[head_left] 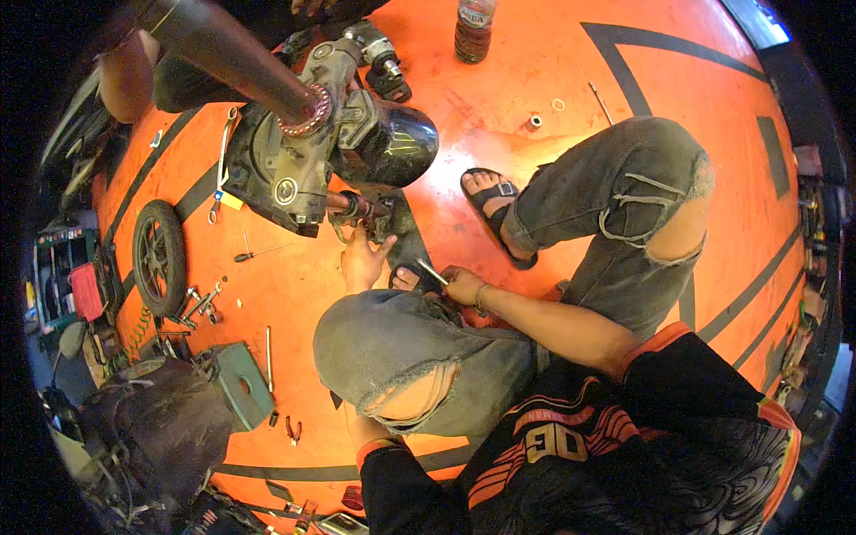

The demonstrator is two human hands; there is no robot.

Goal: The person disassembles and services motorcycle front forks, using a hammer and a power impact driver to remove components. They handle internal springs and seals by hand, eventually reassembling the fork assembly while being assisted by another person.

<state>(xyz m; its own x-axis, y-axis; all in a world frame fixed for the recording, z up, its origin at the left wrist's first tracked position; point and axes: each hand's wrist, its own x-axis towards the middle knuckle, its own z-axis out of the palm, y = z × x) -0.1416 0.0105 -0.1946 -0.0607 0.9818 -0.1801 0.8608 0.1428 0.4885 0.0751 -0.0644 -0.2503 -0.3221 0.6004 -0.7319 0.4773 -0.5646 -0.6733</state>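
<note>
My left hand (361, 261) is up against the underside of a greasy metal shaft assembly (358, 207), with its thumb and forefinger spread apart. The shaft juts from a dark motorcycle part (294, 169) that carries a cast housing, a thick tube (234, 55) and a glossy black rounded cover (403, 143). Close to my right knee, my right hand (464, 286) is closed around a slim silver metal tool (432, 271). The tool's bare end points toward the shaft; its other end is hidden in my fist.
On the orange floor lie a small wheel (160, 259), a screwdriver (242, 257), a long spanner (219, 183), a metal bar (269, 357) and pliers (293, 431). A green case (242, 385) stands at left. A bottle (474, 34) and a socket-like ring (534, 122) are beyond my feet.
</note>
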